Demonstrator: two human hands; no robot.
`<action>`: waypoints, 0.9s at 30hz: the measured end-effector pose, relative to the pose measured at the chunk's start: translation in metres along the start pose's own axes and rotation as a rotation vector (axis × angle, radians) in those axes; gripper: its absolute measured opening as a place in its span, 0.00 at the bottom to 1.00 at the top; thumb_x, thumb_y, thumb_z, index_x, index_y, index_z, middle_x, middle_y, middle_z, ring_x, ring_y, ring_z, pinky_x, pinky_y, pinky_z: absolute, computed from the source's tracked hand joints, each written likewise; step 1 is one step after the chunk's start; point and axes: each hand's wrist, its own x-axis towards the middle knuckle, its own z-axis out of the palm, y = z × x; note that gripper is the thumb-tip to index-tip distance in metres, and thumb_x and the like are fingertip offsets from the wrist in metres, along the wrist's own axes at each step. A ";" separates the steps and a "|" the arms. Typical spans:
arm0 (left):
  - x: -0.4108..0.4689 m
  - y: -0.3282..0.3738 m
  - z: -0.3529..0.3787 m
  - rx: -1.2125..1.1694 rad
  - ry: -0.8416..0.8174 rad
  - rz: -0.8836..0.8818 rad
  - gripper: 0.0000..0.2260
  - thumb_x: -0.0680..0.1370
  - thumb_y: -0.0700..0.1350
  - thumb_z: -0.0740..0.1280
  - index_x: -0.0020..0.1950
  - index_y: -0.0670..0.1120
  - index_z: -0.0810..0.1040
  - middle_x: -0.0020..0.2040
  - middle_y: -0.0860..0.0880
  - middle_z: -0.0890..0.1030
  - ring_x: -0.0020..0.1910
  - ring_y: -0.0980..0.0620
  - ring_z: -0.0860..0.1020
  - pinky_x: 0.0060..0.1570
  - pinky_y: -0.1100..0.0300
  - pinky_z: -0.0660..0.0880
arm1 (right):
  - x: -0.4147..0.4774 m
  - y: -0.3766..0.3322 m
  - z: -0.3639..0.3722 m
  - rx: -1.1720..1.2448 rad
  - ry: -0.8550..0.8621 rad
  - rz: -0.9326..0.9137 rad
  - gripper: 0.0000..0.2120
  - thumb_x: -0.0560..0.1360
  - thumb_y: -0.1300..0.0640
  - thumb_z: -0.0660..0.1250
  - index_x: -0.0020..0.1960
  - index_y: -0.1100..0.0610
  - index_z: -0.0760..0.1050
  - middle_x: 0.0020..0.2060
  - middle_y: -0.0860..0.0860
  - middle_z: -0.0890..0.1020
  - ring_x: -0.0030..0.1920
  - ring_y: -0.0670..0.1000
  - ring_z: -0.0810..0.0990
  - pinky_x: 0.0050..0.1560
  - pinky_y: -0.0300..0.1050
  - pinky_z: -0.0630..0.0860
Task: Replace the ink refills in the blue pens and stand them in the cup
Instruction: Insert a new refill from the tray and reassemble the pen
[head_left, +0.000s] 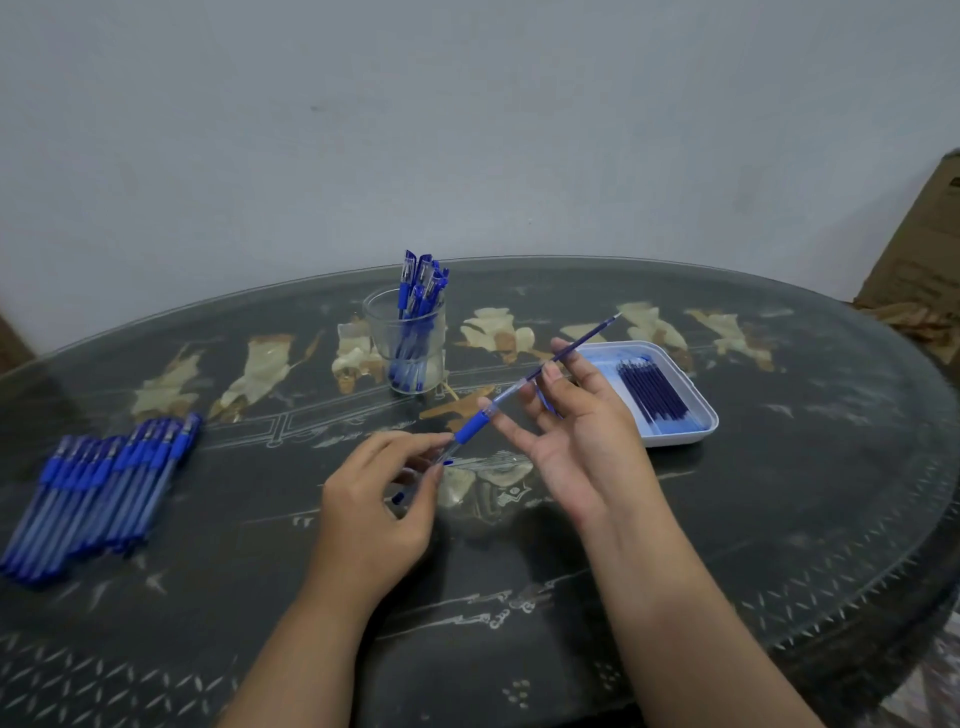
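Note:
My left hand (376, 512) pinches the clear barrel of a blue-gripped pen (470, 428) held above the table's middle. My right hand (576, 423) pinches a dark blue ink refill (584, 338) between thumb and forefinger; the refill sticks partway out of the barrel, its tip pointing up to the right. A small blue piece (397, 498) shows under my left palm. A clear glass cup (408, 343) behind holds several capped blue pens (421, 280) standing upright. To the left lies a row of several blue pens (98, 491).
A white tray (698, 434) to the right holds several dark blue refills (652, 389). The dark oval table (779, 519) has a glass top with light inlay figures. A brown cardboard box (919, 244) leans at the far right against the grey wall.

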 end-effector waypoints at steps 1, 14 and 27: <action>0.000 0.000 0.000 0.004 -0.002 0.002 0.15 0.71 0.31 0.72 0.54 0.46 0.83 0.46 0.53 0.81 0.45 0.58 0.80 0.46 0.69 0.75 | 0.000 0.000 0.000 0.001 -0.002 0.002 0.11 0.79 0.69 0.60 0.54 0.56 0.77 0.34 0.51 0.78 0.38 0.50 0.76 0.44 0.63 0.82; 0.000 -0.002 0.000 0.011 -0.009 -0.014 0.15 0.72 0.31 0.72 0.55 0.47 0.83 0.47 0.54 0.80 0.46 0.57 0.79 0.47 0.68 0.74 | -0.001 0.003 0.001 -0.172 -0.002 -0.133 0.11 0.80 0.70 0.59 0.57 0.59 0.74 0.40 0.54 0.74 0.41 0.49 0.74 0.44 0.62 0.82; 0.002 -0.005 0.001 0.001 0.131 -0.091 0.14 0.74 0.32 0.70 0.55 0.48 0.81 0.48 0.56 0.80 0.47 0.62 0.79 0.48 0.73 0.73 | -0.005 0.029 -0.002 -0.982 -0.127 -0.230 0.08 0.79 0.59 0.66 0.54 0.53 0.82 0.45 0.48 0.85 0.46 0.42 0.82 0.53 0.44 0.80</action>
